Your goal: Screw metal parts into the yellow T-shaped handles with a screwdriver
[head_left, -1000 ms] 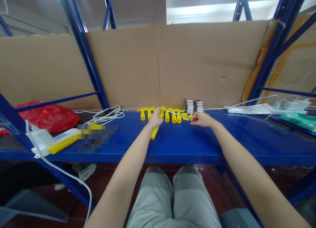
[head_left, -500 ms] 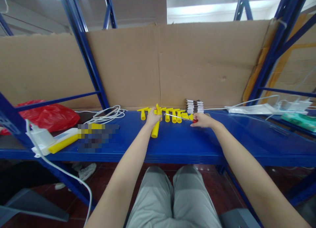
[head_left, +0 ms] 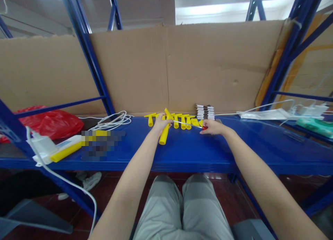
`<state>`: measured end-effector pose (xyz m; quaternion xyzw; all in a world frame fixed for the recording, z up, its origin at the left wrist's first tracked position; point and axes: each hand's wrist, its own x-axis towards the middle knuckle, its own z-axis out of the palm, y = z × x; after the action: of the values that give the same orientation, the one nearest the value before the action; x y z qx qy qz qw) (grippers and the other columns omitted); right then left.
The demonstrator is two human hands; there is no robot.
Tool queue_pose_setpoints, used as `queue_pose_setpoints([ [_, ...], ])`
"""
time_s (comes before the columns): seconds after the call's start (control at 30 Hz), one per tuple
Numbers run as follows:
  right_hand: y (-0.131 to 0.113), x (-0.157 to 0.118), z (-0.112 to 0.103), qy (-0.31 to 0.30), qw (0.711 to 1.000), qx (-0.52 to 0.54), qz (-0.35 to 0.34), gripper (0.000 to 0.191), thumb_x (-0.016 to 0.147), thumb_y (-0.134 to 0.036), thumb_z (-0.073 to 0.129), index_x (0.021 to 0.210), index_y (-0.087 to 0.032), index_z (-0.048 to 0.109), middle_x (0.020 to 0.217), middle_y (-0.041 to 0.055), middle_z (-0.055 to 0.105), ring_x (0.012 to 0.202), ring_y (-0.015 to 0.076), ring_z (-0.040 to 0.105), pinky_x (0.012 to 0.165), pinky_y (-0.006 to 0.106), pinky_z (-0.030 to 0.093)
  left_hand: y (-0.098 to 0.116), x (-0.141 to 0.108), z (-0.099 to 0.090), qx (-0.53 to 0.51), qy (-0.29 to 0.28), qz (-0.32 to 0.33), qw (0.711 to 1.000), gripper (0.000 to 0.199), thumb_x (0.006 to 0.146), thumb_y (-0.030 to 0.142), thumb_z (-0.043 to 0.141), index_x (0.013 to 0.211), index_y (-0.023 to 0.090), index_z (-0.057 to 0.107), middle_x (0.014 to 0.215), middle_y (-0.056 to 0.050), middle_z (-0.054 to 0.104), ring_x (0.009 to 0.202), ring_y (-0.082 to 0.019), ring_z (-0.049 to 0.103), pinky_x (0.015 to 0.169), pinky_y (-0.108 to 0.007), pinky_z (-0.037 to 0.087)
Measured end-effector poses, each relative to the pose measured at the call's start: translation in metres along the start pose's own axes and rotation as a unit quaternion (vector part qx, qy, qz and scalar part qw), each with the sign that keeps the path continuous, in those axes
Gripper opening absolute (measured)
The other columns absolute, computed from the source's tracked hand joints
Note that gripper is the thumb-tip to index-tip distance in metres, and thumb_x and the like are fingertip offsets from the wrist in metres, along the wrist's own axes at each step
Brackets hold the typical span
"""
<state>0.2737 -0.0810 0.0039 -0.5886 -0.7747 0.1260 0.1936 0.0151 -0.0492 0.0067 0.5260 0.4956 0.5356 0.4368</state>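
My left hand (head_left: pixel 160 122) is closed around a yellow T-shaped plastic piece (head_left: pixel 163 135), whose thick round handle points toward me. A screwdriver (head_left: pixel 188 124) with a red handle and a long thin metal shaft is gripped in my right hand (head_left: pixel 213 127). Its shaft runs left, and the tip meets the yellow piece near its crosspiece, beside my left fingers. Whether a screw sits at the tip is too small to tell. Behind the hands, several similar yellow T-shaped pieces (head_left: pixel 183 125) lie in a row on the blue shelf (head_left: pixel 197 150).
A stack of white-and-dark packets (head_left: pixel 205 112) stands against the cardboard back (head_left: pixel 221 66). On the left are coiled white cable (head_left: pixel 114 120), a red plastic bag (head_left: pixel 52 122) and a yellow-and-white item (head_left: pixel 68 150). To the right lies a white strip (head_left: pixel 265 114).
The crosspiece of the yellow piece has turned slightly in my left hand. My right hand and the screwdriver have barely moved.
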Motion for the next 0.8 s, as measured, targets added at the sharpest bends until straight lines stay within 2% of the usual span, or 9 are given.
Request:
queue_pose_setpoints([
  [0.5, -0.0043, -0.0012, -0.0003, -0.006, 1.000, 0.007, 0.002, 0.033, 0.064, -0.028, 0.072, 0.068, -0.022, 0.040, 0.057, -0.0058, 0.049, 0.049, 0.0094, 0.046, 0.044, 0.021, 0.032, -0.0017, 0.0001, 0.0007, 0.031, 0.009, 0.009, 0.999, 0.047, 0.072, -0.003, 0.063, 0.111, 0.018, 0.048, 0.059, 0.007, 0.059, 0.043, -0.007, 0.053, 0.049, -0.018, 0.045],
  [0.8, -0.0022, -0.0009, 0.0007, -0.011, 1.000, 0.024, 0.006, 0.035, 0.064, -0.027, 0.073, 0.069, -0.022, 0.039, 0.058, -0.0059, 0.050, 0.048, 0.0088, 0.047, 0.045, 0.021, 0.034, -0.0019, 0.0007, -0.0010, 0.022, -0.009, 0.005, 1.000, 0.048, 0.070, 0.002, 0.070, 0.109, 0.018, 0.049, 0.059, 0.006, 0.061, 0.045, -0.009, 0.055, 0.052, -0.021, 0.047],
])
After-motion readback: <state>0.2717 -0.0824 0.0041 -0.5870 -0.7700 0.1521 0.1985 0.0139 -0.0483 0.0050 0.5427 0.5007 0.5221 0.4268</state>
